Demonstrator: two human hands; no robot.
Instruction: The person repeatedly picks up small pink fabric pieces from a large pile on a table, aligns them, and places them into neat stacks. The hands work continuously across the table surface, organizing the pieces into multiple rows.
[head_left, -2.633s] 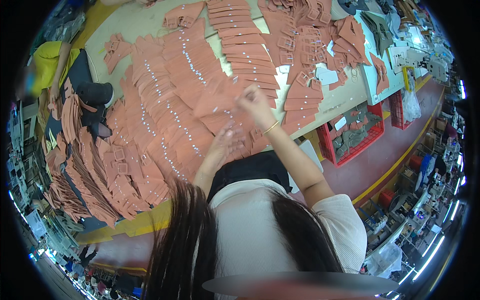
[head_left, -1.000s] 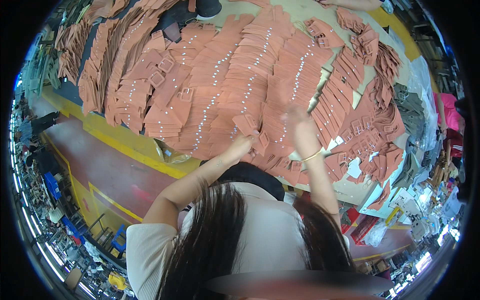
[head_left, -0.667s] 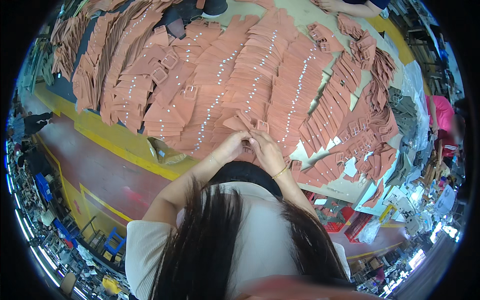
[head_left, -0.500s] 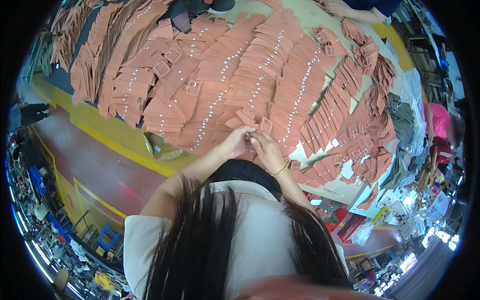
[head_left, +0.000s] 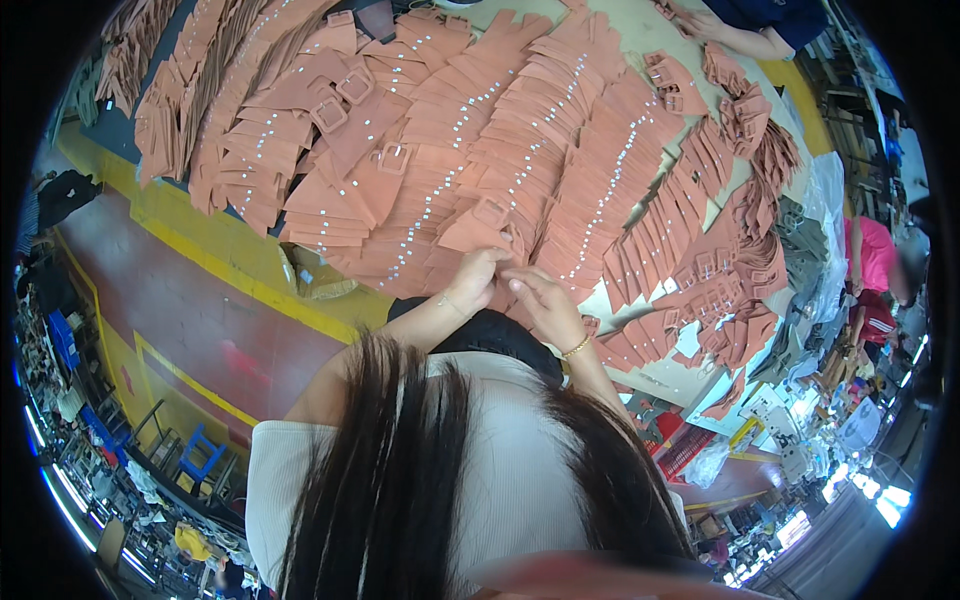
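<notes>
Rows of overlapping salmon-brown cut pieces (head_left: pixel 440 180) with small white stickers cover the table in front of me. A similar piece with a covered square buckle (head_left: pixel 478 226) lies just beyond my fingers. My left hand (head_left: pixel 474 282) is closed at its near edge and appears to pinch it. Beside it, my right hand (head_left: pixel 548 306), with a bracelet on the wrist, has its thumb and fingers bent together close to the left fingertips. What the right fingers hold, if anything, is too small to tell.
More buckled pieces (head_left: pixel 340 100) lie at the far left and right. Another person's hand (head_left: pixel 700 24) reaches over the table's far right edge. Grey-green pieces (head_left: pixel 800 250) and clear plastic (head_left: pixel 828 200) sit at the right. An opened carton (head_left: pixel 318 275) stands below the table's left edge.
The buckled piece has turned and now lies flatter beyond my hands. My hands have drawn slightly apart and nearer to me. The whole view has shifted slightly.
</notes>
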